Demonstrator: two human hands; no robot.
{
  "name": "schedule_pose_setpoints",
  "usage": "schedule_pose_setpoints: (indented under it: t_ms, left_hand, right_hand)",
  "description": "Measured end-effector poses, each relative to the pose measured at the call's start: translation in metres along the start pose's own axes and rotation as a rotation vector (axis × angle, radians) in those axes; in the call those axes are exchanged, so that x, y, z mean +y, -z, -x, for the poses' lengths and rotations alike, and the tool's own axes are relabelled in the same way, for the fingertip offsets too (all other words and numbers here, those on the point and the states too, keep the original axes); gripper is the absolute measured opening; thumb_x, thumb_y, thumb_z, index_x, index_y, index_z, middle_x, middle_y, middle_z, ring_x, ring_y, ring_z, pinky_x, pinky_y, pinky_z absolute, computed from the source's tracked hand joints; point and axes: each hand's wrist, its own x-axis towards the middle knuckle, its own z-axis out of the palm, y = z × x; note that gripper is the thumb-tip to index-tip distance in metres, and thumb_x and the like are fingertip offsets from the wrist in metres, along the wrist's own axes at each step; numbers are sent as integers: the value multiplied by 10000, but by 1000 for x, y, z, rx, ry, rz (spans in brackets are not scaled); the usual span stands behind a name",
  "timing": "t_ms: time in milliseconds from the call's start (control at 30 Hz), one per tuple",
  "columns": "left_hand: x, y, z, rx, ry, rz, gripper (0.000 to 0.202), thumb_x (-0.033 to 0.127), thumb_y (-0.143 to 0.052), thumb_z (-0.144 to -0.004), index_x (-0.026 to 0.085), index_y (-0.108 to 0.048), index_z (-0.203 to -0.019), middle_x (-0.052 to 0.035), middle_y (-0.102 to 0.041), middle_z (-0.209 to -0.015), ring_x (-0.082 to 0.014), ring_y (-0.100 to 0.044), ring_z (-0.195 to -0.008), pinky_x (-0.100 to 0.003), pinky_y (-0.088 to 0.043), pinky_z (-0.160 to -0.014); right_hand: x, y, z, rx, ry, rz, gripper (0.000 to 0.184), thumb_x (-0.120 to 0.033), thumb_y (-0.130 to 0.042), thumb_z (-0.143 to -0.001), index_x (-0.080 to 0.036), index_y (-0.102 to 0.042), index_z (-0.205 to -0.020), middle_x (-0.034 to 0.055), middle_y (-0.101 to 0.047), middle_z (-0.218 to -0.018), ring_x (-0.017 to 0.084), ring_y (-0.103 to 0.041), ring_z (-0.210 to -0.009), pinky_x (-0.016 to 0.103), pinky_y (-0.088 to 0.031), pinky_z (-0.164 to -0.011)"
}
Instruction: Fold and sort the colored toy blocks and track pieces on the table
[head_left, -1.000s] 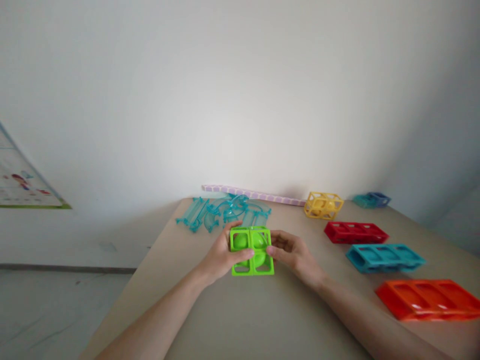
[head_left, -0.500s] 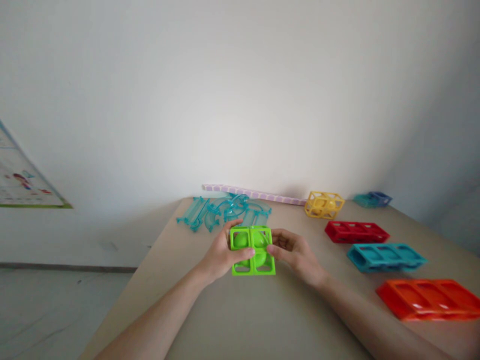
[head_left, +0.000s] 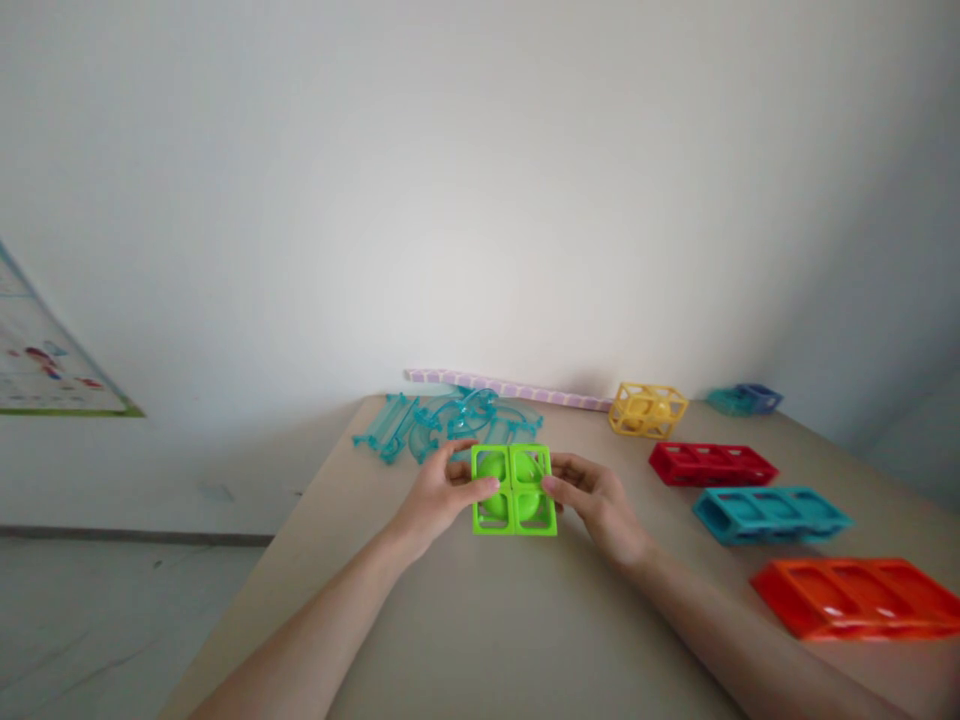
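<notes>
A bright green open-frame block (head_left: 514, 490) with curved channels inside stands on the tan table (head_left: 487, 620) near its middle. My left hand (head_left: 435, 493) grips its left side, thumb on the front face. My right hand (head_left: 596, 497) pinches its right side with fingers curled. Both hands are closed on the block. Just behind it lies a heap of clear teal curved track pieces (head_left: 442, 422).
To the right lie a yellow cage block (head_left: 646, 410), a red frame (head_left: 711, 465), a teal frame (head_left: 771, 514) and an orange frame (head_left: 855, 597). A lilac strip (head_left: 510, 388) runs along the wall. Small teal and blue pieces (head_left: 744, 400) sit far right.
The green block has shifted slightly to the right and away from me, toward the teal tracks, with both hands staying on its sides.
</notes>
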Motion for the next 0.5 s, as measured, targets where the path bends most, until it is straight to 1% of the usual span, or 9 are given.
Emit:
schedule_pose_setpoints:
  t_ms: [67,133,300,400,500]
  left_hand:
    - [0,2,-2,15,-4,4,657,261,-832,-631,162,-483,-1180,-30,-699,-815,-194,-686,-776,-363,-537,-783]
    - [0,3,-2,23,-13,5,661,263,-834,-629,165,-485,-1183,-22,-693,-796,-200,-688,-780,-366,-535,-782]
    - [0,2,0,28,-31,17,691,239,-844,-610,163,-482,-1193,-39,-703,-836,-214,-690,-815,-353,-535,-770]
    - [-2,3,0,32,-59,26,670,225,-843,-607,164,-495,-1176,-34,-700,-844,-212,-685,-843,-344,-529,-784]
    - [-4,3,-2,9,-100,44,627,219,-831,-625,170,-509,-1160,-41,-700,-883,-211,-676,-889,-338,-521,-804]
  right_hand:
    - [1,2,0,9,11,6,387,-384,-750,-729,-132,-673,-1012,47,-674,-803,138,-529,-641,269,-386,-569]
    - [2,3,-1,8,19,16,387,-389,-742,-737,-133,-672,-1018,47,-668,-810,142,-529,-653,269,-385,-572]
    - [-1,4,-1,-68,19,92,392,-400,-712,-768,-145,-659,-1061,44,-661,-831,140,-520,-643,272,-392,-571]
    - [-1,5,0,-100,30,132,382,-386,-708,-777,-159,-644,-1077,36,-650,-853,130,-510,-628,263,-381,-549]
    - [0,6,1,-116,25,129,370,-373,-729,-762,-168,-628,-1054,10,-617,-769,125,-500,-606,250,-361,-520]
